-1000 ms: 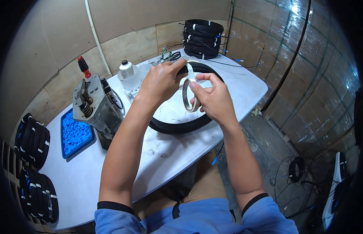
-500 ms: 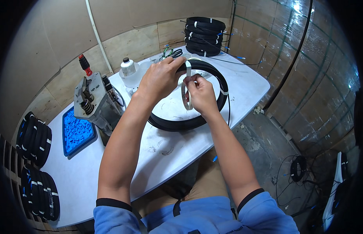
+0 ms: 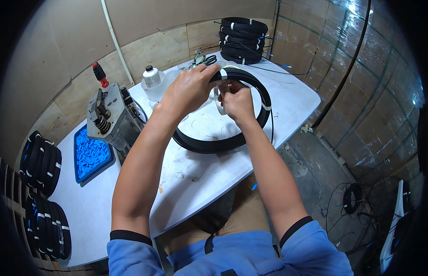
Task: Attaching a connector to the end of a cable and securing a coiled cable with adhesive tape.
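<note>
A coil of black cable (image 3: 209,146) is tilted up over the white table. My left hand (image 3: 188,89) is closed around the coil's upper left part. Beside those fingers a white tape band (image 3: 223,74) crosses the cable; another white band wraps the coil's right side. My right hand (image 3: 237,100) is inside the ring, just under the top of the coil. Its fingers are closed on a roll of white tape (image 3: 219,102), which hangs at their left. The right fingertips are partly hidden behind the hand and coil.
On the white table (image 3: 191,184) stand a metal machine (image 3: 113,115), a blue tray (image 3: 79,180) of small blue pieces, a white bottle (image 3: 152,77) and green-handled pliers (image 3: 195,59). Stacked black coils (image 3: 242,41) are at the back; more coils (image 3: 40,163) are at left.
My right hand has moved up with the tape roll, close under the coil. The strip that stretched between roll and coil now lies against the cable. My left hand keeps its hold.
</note>
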A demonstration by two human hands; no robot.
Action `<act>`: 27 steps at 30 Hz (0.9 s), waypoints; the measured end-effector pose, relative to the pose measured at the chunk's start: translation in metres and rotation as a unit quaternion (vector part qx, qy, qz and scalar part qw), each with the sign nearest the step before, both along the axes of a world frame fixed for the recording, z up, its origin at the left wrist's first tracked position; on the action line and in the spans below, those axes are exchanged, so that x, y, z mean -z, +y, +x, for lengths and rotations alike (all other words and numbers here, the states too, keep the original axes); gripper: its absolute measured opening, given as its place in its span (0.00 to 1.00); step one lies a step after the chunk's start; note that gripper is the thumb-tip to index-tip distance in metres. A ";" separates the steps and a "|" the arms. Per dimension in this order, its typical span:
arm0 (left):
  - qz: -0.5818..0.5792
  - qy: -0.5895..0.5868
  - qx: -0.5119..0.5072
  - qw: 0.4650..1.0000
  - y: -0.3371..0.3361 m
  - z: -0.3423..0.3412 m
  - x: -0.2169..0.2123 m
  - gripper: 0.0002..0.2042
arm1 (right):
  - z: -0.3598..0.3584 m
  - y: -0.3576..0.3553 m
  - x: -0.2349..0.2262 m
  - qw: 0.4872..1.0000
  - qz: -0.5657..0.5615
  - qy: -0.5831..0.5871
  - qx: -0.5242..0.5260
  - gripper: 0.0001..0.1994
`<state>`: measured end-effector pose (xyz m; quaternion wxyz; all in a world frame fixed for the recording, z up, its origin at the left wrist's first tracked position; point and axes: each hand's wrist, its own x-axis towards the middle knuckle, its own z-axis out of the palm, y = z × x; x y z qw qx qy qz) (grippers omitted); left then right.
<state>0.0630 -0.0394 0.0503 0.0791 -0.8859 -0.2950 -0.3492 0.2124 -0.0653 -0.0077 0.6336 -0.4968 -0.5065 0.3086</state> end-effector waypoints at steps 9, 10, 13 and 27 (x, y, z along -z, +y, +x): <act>0.014 -0.046 0.002 0.999 -0.011 -0.001 -0.002 0.15 | -0.003 0.006 0.005 1.000 0.016 0.001 0.021 0.08; 0.041 -0.043 -0.024 0.998 -0.012 -0.002 0.000 0.14 | -0.005 0.008 0.006 0.999 0.009 -0.003 0.036 0.08; 0.088 -0.037 -0.047 0.994 -0.014 0.005 0.004 0.14 | 0.012 0.015 0.009 0.999 -0.004 -0.049 0.017 0.10; 0.154 -0.007 -0.077 0.985 -0.022 0.010 0.001 0.10 | 0.027 -0.062 0.009 0.928 0.058 -0.363 0.061 0.21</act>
